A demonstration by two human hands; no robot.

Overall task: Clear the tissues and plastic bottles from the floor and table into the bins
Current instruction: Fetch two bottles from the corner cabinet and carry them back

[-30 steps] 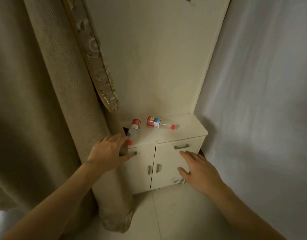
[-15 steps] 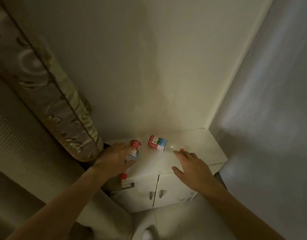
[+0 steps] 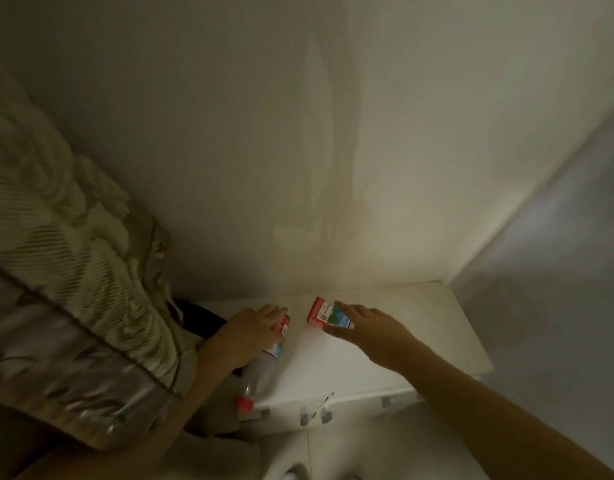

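Note:
Two clear plastic bottles with red labels and red caps lie on top of a low white cabinet (image 3: 430,327). The left bottle (image 3: 264,367) lies along the cabinet's left edge, cap towards me. My left hand (image 3: 244,336) is wrapped over its labelled upper part. The right bottle (image 3: 321,313) lies across the middle of the top. My right hand (image 3: 371,332) covers its neck end, with fingers on the label. No tissues or bins are in view.
A patterned, rolled mattress or cushion (image 3: 66,306) leans at the left, close beside the cabinet. A cream wall panel (image 3: 298,150) rises behind, and a grey wall (image 3: 558,289) closes the right side. Cabinet doors with small handles (image 3: 314,417) face me above pale floor.
I have moved closer and the view tilted down onto the cabinet top. My left hand has closed over the left bottle. My right hand has reached forward onto the right bottle.

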